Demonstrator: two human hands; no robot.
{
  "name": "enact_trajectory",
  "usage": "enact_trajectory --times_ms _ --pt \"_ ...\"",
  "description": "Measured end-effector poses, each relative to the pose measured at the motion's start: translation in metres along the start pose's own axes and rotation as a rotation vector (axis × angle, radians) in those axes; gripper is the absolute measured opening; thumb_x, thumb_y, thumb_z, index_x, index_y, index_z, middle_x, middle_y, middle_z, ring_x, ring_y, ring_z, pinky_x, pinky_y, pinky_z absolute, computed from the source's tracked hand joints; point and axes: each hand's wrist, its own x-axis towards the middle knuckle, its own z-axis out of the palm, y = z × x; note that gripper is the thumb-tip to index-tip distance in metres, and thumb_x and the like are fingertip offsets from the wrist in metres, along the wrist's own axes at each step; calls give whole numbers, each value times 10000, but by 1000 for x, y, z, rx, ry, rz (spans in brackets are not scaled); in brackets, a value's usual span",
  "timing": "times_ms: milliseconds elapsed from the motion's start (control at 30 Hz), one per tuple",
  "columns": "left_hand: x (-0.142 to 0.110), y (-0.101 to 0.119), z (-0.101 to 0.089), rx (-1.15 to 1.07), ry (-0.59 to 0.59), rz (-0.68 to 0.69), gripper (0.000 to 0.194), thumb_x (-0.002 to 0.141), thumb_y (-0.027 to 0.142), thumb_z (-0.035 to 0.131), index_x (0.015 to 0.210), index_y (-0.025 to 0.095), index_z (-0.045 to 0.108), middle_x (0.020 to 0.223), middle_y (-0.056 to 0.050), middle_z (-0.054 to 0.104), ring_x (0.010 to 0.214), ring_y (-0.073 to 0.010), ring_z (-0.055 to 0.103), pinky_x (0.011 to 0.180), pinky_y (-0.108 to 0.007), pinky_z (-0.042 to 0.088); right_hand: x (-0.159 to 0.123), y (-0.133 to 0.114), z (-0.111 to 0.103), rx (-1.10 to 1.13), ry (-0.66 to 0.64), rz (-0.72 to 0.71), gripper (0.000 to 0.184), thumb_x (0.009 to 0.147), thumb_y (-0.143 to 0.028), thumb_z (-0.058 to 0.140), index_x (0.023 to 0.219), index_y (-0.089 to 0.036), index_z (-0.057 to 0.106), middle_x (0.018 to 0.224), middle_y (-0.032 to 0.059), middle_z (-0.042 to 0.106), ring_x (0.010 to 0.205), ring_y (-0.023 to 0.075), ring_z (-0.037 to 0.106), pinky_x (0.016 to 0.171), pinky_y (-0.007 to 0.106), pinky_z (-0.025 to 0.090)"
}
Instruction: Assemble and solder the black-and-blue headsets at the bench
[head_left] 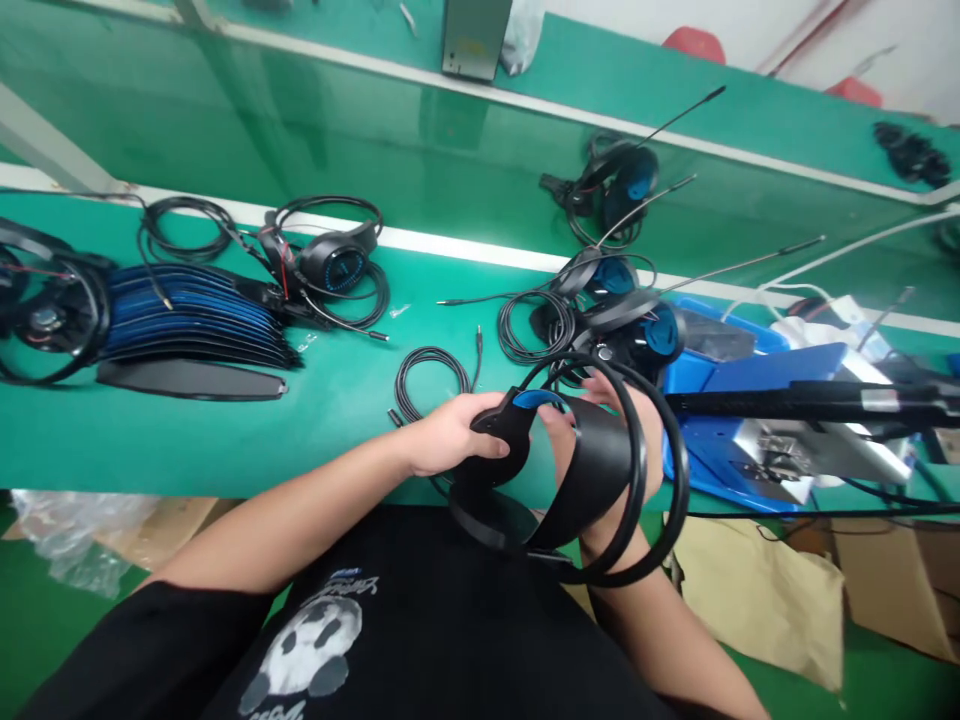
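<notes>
A black headset (596, 465) with a blue inner lining is held up in front of my chest, above the bench's front edge. My left hand (461, 435) is closed on one ear cup, its thumb pressed on the outer face. At the other side my right hand (646, 430) grips the wide headband, thumb inside it and fingers partly hidden behind the black hoops (679, 470). Just behind my left hand a coiled black cable (409, 375) lies on the green bench (352, 440). More headsets (611, 320) with coiled cables lie beyond my right hand.
To the left, a fanned stack of blue-black headbands (195, 320) lies beside more headset parts (334, 265). A blue tray (686, 375) with a black screwdriver-like tool (795, 402) across it stands at the right. A raised green shelf (337, 25) runs along the back.
</notes>
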Motion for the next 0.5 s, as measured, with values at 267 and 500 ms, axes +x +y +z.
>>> enact_trajectory --times_ms 267,500 --pt "-3 -2 19 -210 133 -58 438 574 95 767 1007 144 715 842 -8 714 722 -159 637 665 -247 484 -3 5 -17 121 -297 -463 227 929 -262 627 1100 -261 777 1013 91 810 981 282 753 888 500 641" --pt "-8 7 21 -271 -71 -134 427 672 232 838 1079 158 735 848 -21 717 652 -121 606 638 -229 468 -20 0 -25 0 -420 -588 269 901 -49 547 974 -226 737 1061 83 798 1108 246 730 986 465 638"
